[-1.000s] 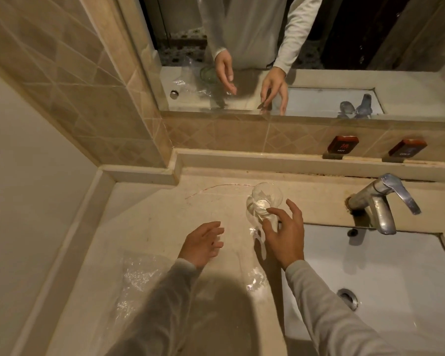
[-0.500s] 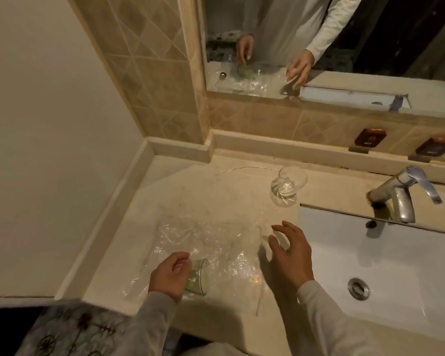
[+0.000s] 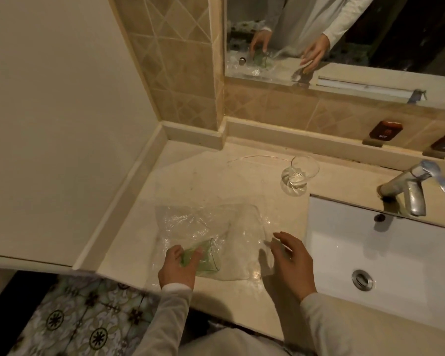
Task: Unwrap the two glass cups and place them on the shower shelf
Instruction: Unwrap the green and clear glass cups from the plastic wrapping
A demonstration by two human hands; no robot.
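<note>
A clear glass cup (image 3: 299,174) stands upright and bare on the beige counter (image 3: 216,176), just left of the tap. A second, greenish glass cup (image 3: 208,258) lies tilted on its side near the counter's front edge, inside crumpled clear plastic wrap (image 3: 211,224). My left hand (image 3: 177,265) grips the base end of this cup. My right hand (image 3: 292,262) hovers over the right edge of the wrap, fingers spread, holding nothing.
A white sink basin (image 3: 385,255) with a drain (image 3: 362,276) fills the right side, with a chrome tap (image 3: 411,188) behind it. Above the tiled backsplash hangs a mirror (image 3: 344,34). A plain wall (image 3: 49,98) closes the left. Patterned floor tiles (image 3: 75,317) show below.
The view has swung down and left. My left hand went from resting open on the counter to gripping the wrapped cup. My right hand left the clear cup and came back to the wrap.
</note>
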